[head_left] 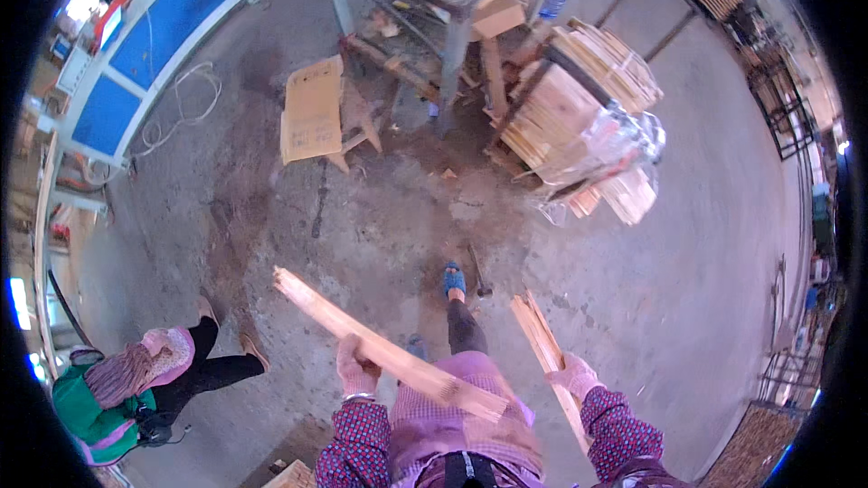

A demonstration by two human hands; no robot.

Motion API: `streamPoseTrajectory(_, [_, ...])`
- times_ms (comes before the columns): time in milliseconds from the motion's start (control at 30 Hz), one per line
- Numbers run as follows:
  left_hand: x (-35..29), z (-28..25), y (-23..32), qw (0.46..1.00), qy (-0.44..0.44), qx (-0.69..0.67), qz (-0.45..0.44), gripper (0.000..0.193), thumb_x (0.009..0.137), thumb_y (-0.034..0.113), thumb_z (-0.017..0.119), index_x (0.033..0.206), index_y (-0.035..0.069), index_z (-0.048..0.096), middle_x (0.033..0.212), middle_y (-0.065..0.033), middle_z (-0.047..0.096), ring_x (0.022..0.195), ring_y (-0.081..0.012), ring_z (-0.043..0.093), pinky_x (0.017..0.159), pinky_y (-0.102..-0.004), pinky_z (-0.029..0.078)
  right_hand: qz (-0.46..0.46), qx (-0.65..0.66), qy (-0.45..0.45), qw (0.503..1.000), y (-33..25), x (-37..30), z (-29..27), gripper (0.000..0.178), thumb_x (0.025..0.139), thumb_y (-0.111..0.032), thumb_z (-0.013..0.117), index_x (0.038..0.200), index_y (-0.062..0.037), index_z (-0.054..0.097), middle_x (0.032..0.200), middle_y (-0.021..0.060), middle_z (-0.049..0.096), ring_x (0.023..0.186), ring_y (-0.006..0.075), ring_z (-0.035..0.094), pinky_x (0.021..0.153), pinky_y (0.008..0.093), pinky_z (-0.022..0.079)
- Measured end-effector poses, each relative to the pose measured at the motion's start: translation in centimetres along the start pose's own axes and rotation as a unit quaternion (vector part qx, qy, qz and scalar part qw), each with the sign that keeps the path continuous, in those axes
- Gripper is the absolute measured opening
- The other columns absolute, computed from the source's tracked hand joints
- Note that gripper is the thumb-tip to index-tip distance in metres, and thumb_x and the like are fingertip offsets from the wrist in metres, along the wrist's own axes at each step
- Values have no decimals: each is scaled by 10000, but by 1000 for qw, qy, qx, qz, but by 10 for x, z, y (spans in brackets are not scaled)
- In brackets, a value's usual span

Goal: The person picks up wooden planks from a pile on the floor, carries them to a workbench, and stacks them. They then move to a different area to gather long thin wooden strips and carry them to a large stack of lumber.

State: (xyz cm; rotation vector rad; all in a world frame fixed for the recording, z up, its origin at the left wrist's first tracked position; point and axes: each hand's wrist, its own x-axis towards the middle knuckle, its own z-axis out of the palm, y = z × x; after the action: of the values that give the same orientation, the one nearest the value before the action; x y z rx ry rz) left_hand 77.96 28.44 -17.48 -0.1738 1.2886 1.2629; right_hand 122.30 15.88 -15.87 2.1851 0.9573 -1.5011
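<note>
A co-worker (108, 402) is at far left, partly lost against the dark rim. The left hand (353, 368) curls around a long wood strip (362, 330), fingertips hidden, the near end blurred over the apron (443, 434). A hammer (480, 278) lies on stained concrete floor (696, 262). The right hand (576, 376) grips split wood (540, 334) to its right. Clear plastic (631, 149) partly covers a timber stack (556, 113).

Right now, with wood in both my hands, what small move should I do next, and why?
Perhaps shift your forward blue slipper slightly left: a hammer-like tool lies on the floor just right of it, while your left hand holds a long wooden piece and your right hand holds other wood, so neither seems free.
</note>
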Motion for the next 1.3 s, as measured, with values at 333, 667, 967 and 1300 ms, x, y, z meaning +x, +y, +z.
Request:
streamPoseTrajectory(333, [-94,87,-127,974,-105,197,37,456,818,124,643,1249,59,505,1030,-98,574,934,-259,623,810,-399,551,64,299,156,939,170,-118,81,533,714,-372,767,1116,-37,666,941,163,727,873,305,716,786,400,550])
streamPoseTrajectory(667, [-291,318,-371,910,-333,246,-13,613,849,65,652,1418,93,427,1199,-66,565,1043,-195,594,900,-332,511,131,397,245,874,359,-130,-5,529,719,-321,728,1132,-15,607,1027,223,689,981,396,664,853,452,511])
streamPoseTrajectory(967, [-419,443,-638,821,-426,366,-100,715,780,83,733,1413,40,403,1200,-108,571,1043,-207,591,893,-348,529,94,612,336,710,590,-91,-143,593,720,-164,704,1261,41,571,989,126,670,794,203,648,691,333,541])
streamPoseTrajectory(1300, [-488,579,-959,787,-442,418,-102,967,698,144,777,1510,-20,278,1381,-150,494,1269,-243,475,1097,-315,361,163,663,278,675,850,-39,-237,506,750,-120,669,1224,41,597,935,113,659,764,187,620,686,341,518])
